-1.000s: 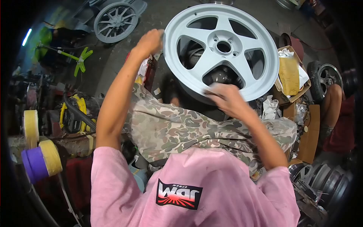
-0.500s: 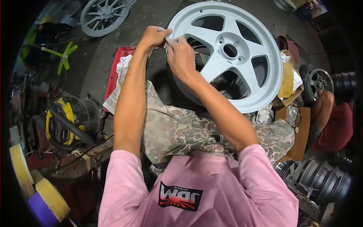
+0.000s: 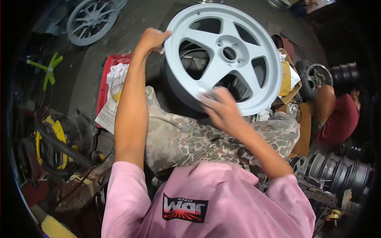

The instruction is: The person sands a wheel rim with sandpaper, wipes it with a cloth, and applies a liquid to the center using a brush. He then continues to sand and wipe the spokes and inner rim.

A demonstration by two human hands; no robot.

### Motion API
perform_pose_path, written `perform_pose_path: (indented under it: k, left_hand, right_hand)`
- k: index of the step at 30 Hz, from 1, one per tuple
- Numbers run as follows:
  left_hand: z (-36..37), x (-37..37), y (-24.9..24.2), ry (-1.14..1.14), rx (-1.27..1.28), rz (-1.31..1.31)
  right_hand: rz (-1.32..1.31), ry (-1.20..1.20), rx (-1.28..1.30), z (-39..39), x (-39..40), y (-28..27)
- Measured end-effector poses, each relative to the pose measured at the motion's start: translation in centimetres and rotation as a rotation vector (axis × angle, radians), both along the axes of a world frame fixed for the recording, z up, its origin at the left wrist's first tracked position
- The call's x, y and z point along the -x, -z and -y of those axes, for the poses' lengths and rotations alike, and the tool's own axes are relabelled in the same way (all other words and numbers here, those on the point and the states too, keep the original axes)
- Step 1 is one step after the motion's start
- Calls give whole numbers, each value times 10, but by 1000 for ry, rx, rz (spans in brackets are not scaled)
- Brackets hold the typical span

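Observation:
A pale grey-white five-spoke car wheel rim is tilted in front of my knees. My left hand grips its outer edge at the upper left, thumb on the lip and fingers behind. At the near lower edge of the rim, my right hand presses its fingertips on the lip. Motion smears that hand. Something small and pale seems to be under its fingers, but I cannot make out what it is.
A red crate with white cloths stands left of the rim. A hose vacuum is further left. At right are a cardboard box, stacked rims and a crouching person in red. Another spoked rim lies upper left.
My right hand has moved from the rim's upper left edge, beside my left hand, down along the lip to the near lower edge. My left hand still grips the upper left edge.

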State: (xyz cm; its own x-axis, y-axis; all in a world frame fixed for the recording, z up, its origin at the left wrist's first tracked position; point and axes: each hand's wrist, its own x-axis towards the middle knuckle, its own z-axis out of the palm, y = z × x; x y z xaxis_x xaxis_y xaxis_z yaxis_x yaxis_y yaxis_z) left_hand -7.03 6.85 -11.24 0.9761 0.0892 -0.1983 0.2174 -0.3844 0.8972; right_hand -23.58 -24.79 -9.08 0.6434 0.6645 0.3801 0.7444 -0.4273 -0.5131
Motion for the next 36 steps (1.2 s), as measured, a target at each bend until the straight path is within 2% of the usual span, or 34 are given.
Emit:
perform_pose_path:
  k: [1,3,6,8,10,12,13,15,17,21,23,26,29,32,33,35,36]
  left_hand:
    - [-1,-1,3,9,-43,36]
    - [-8,-4,14,8,-86,-52]
    - [-9,8,4,9,-19,-122]
    - [-8,4,2,30,-63,-82]
    - [-4,-2,4,15,-160,-16]
    - [-4,-10,8,-29,-198,9]
    - [-5,-13,9,-74,-246,38]
    - [-5,-18,15,-104,-266,85]
    - [-5,-22,18,-119,-259,152]
    - [-10,-22,21,-101,-178,167]
    - [-9,-22,20,-52,-198,143]
    - [-9,-17,15,-7,-278,189]
    - [-7,-8,7,-29,-292,192]
    - [-7,-7,4,8,-252,154]
    - [-7,-9,7,6,-253,154]
    - [-6,-13,15,-108,-46,129]
    - [-5,-12,12,-108,-45,130]
  right_hand:
    - [0,49,-116,-34,-12,16]
    - [-85,159,-271,-92,-36,26]
    - [-167,262,-227,-107,-41,15]
    - [-177,206,-138,-68,-11,13]
    - [-176,133,-16,3,20,6]
    - [-246,240,133,70,40,-18]
    - [-194,312,232,99,41,-23]
    - [33,489,403,152,14,-24]
    - [124,619,512,184,-35,-24]
    - [402,756,495,213,-169,16]
    - [496,822,536,189,-226,21]
    - [559,906,445,134,-316,42]
    - [532,915,306,50,-367,50]
    - [406,616,156,-44,-367,42]
    - [491,493,182,-71,-361,45]
    - [380,219,-43,-114,-308,39]
    - [283,150,-78,-125,-267,33]
